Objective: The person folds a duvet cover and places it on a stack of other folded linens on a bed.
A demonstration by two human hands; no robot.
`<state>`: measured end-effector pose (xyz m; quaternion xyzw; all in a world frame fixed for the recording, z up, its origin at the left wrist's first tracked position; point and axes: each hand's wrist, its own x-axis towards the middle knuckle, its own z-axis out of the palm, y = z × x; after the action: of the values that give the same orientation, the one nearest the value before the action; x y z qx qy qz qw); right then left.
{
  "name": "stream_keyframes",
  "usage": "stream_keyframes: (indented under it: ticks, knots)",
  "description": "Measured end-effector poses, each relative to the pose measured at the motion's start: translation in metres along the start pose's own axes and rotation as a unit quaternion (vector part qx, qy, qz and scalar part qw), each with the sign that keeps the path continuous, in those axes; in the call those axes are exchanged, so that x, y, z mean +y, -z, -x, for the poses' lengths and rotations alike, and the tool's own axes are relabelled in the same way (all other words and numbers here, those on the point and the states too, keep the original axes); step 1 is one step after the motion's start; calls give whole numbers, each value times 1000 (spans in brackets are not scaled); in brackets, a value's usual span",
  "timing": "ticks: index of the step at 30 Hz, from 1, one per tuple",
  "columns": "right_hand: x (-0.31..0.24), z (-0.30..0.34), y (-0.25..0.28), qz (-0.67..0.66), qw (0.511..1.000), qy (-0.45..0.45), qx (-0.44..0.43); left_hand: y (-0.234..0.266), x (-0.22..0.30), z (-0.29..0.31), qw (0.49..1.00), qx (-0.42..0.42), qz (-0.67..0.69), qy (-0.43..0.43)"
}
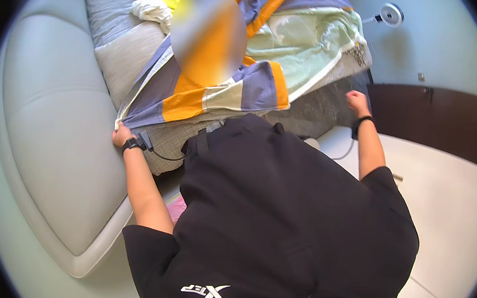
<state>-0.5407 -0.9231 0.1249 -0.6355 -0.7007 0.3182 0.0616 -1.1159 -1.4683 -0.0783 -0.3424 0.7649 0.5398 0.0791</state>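
Observation:
A striped cloth, purple-grey, orange and cream, like a duvet cover or sheet (183,104), lies over the front edge of a bed. Its near left corner is pinched in my left hand (120,135), beside the grey padded headboard. My right hand (358,102) is raised past the bed's near right side, fingers curled into a fist. Nothing shows in that fist, and the cloth's right end is well apart from it. A blurred oval hides the middle of the cloth. Dark bands with small boxes are on both wrists.
The padded headboard (58,125) stands along the left. A pale green blanket (303,44) covers the bed's right part, with a grey pillow (128,59) at the left. A dark brown panel (428,118) and a white round fixture (391,15) are at the right.

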Motion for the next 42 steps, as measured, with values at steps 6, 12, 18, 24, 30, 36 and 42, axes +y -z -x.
stream_keyframes:
  ticks: [6,12,18,24,30,36,42]
  knots:
    - [5,31,-142,-122,939,-161,-280,28,1,-32,994,21,-81,-66]
    - [57,38,-241,-95,933,-203,-281,22,56,14,982,-39,-182,-25]
    - [98,-1,-294,-231,919,-281,-151,39,87,47,974,7,-218,-60]
    - [113,-42,-312,-21,905,-403,-134,63,114,58,957,-20,-277,-90]
    - [95,-70,-310,80,903,-289,-308,58,129,73,945,31,-318,-68]
    - [85,-26,-303,-50,971,-166,-164,57,124,53,966,-11,-223,-130]
    - [148,83,-251,-250,963,-76,-67,28,104,42,978,-1,-130,-161]
